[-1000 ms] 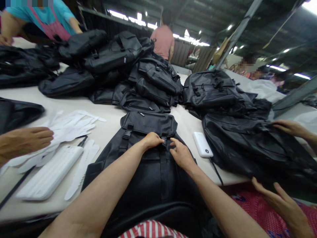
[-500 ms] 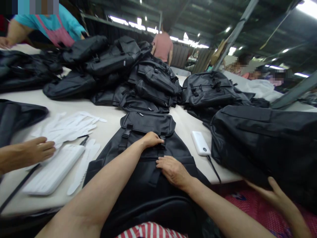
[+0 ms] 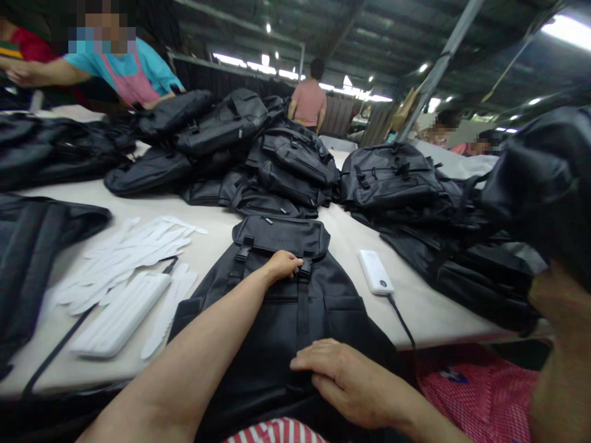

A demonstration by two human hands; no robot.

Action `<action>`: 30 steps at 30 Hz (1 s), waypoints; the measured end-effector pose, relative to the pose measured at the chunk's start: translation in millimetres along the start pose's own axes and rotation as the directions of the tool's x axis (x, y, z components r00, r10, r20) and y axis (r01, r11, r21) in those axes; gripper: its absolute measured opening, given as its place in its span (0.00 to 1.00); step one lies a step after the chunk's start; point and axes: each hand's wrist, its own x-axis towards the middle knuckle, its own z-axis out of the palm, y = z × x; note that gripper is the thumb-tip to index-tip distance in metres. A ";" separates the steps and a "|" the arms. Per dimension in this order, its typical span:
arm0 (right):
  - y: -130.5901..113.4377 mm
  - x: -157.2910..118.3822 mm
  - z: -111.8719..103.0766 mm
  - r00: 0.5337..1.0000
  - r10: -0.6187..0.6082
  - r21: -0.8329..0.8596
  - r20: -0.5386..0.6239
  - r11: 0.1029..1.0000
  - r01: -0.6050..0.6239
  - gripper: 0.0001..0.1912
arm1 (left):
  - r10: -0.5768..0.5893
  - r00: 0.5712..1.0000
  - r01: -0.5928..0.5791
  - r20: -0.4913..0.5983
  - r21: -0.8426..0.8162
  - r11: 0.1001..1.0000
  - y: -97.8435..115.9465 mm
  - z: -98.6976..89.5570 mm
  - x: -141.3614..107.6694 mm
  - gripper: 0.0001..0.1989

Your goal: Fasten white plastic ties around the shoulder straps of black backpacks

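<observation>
Left hand (image 3: 282,264) half-curled on a black webbing strap (image 3: 303,289) of a black coated-fabric backpack (image 3: 335,307), which lies flat at the edge of the pale desk (image 3: 415,317).
Whether the left hand grips cannot be told; the right hand (image 3: 351,384) lies open on the lower body, holding nothing. Backpack judged light, soft and floppy, its smooth surface possibly slippery; the webbing strap offers the surest hold.
</observation>
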 end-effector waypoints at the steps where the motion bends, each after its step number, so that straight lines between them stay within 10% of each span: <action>1: 0.2 -0.1 -7.3 0.999 0.035 -0.042 -0.039 0.998 -0.036 0.19 | 0.019 1.000 -0.019 -0.023 -0.017 1.000 1.2 -9.2 -5.4 0.13; 7: 60.6 49.1 -32.1 0.822 0.400 -0.155 -0.405 0.856 -0.493 0.20 | 0.138 0.937 -0.113 -0.321 0.095 0.989 -13.5 -85.5 -70.2 0.16; 10: 92.0 91.4 -22.5 0.714 0.392 -0.183 -0.580 0.792 -0.583 0.28 | 0.290 0.905 -0.217 -0.312 0.250 0.944 -24.3 -89.4 -121.3 0.15; 13: 111.5 123.9 -5.9 0.778 0.225 -0.414 -0.586 0.743 -0.526 0.29 | 0.468 0.880 -0.410 -0.088 0.361 0.838 -25.5 -59.1 -169.2 0.18; 16: 126.3 142.4 0.1 0.874 0.281 -0.522 -0.398 0.714 -0.467 0.27 | 0.487 0.818 -0.570 0.306 0.321 0.757 -22.9 -20.3 -199.0 0.18; 19: 131.3 149.4 -7.8 0.892 0.344 -0.525 -0.294 0.721 -0.452 0.28 | 0.454 0.784 -0.594 0.423 0.302 0.745 -24.3 2.3 -213.0 0.14; 25: 112.5 134.4 -5.5 0.862 0.226 -0.547 -0.454 0.692 -0.470 0.32 | 0.480 0.794 -0.591 0.374 0.289 0.753 -30.6 -13.4 -235.3 0.12; 30: 115.4 123.6 12.5 0.912 0.286 -0.578 -0.293 0.707 -0.408 0.31 | 0.342 0.923 -0.204 -0.177 0.530 0.823 -55.8 -48.0 -233.7 0.13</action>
